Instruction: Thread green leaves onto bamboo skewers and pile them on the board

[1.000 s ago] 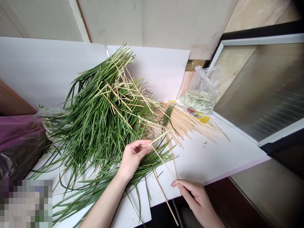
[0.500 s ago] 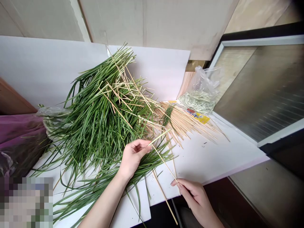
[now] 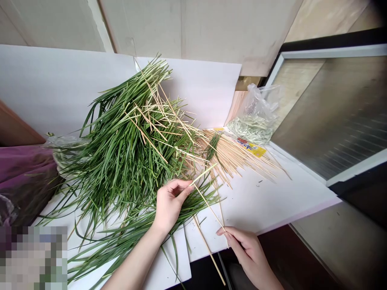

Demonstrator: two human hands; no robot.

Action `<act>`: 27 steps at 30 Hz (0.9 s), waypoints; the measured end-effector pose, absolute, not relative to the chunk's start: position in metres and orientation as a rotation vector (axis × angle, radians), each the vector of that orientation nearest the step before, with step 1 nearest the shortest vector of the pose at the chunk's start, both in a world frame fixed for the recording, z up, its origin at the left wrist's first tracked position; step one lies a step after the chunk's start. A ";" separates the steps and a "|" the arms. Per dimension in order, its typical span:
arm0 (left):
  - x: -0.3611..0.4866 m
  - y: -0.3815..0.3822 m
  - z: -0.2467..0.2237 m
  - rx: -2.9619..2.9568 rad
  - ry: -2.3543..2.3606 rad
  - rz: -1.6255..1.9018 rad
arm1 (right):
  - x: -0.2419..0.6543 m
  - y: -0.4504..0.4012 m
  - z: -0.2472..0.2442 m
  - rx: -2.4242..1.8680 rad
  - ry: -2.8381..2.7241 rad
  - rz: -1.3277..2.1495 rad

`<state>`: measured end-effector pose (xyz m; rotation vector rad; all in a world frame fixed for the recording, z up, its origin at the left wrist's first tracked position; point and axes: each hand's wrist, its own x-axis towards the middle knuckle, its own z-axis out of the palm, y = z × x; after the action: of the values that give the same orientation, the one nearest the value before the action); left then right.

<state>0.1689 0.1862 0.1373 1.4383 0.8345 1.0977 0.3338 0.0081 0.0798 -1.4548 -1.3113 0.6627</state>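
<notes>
My left hand [image 3: 171, 201] pinches a pale green garlic chive stalk [image 3: 205, 173] between thumb and forefinger, its cut end pointing up to the right. In my right hand [image 3: 246, 251] is a thin bamboo skewer [image 3: 210, 205], gripped near its lower end. The skewer's upper end meets the stalk at my left fingertips; whether it pierces the stalk is hidden there. Beneath my left forearm lie long loose chive leaves [image 3: 130, 241]. A big heap of garlic chives [image 3: 121, 153] stands behind my left hand, with several skewers [image 3: 157, 127] scattered over it.
Many bamboo skewers [image 3: 236, 157] are spread on the white table [image 3: 272, 201], a small chive bundle [image 3: 212, 147] on them. Behind is a clear plastic bag [image 3: 254, 121] with pale green contents. A purple bag [image 3: 24, 173] sits left. A framed glass panel [image 3: 338, 121] borders the right.
Both hands keep nearly the same pose and hold the same stalk and skewer. The whole view has shifted very slightly.
</notes>
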 end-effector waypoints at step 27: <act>0.165 0.180 0.140 2.345 0.739 1.056 | 0.336 0.009 0.072 -1.478 -1.342 0.657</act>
<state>0.1647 0.1802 0.1396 2.3448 0.7390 1.0556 0.3364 0.0094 0.0724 -1.4775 -1.3425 0.6569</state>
